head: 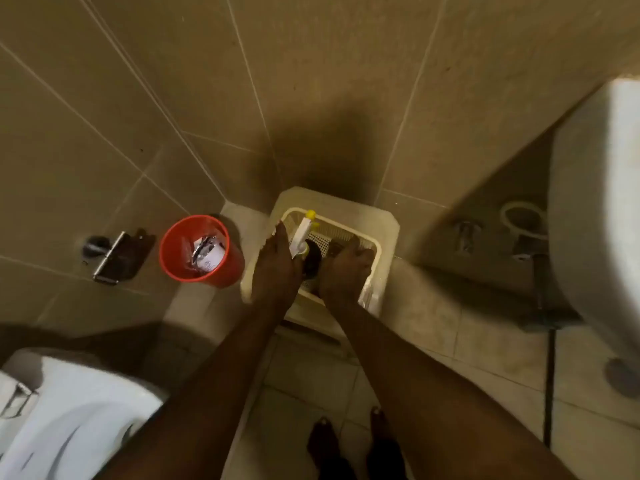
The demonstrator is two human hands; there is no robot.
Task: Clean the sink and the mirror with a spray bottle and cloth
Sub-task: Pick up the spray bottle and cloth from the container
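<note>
nearest, at six o'clock, the person's bare feet (346,445) stand on the tiled floor (433,341), with both forearms stretching up toward the middle of the view. at eight o'clock lies the white toilet (69,410), and at three o'clock the underside of the white sink (595,220) bulges in from the edge, its pipes in shadow beneath it.

further out, just above centre, both hands are down in a cream plastic basket (375,252) that sits on a pale stool or stand in the corner. the left hand (277,268) lies alongside a spray bottle (301,237) with a white head and yellow nozzle; whether its fingers have closed on the bottle or only touch it i cannot tell, as the frame is blurred there. the right hand (346,271) is curled over something dark inside the basket, perhaps the cloth, but what it grasps, if anything, cannot be made out.

at ten o'clock from the basket stands a red bin (204,271) with rubbish in it, and beyond it a metal roll holder (110,258) on the wall.

by my reading the task is at its very start: the supplies are only being fetched from the basket, the sink shows no sign of wiping here, and the mirror is out of view. spraying and wiping both remain.
</note>
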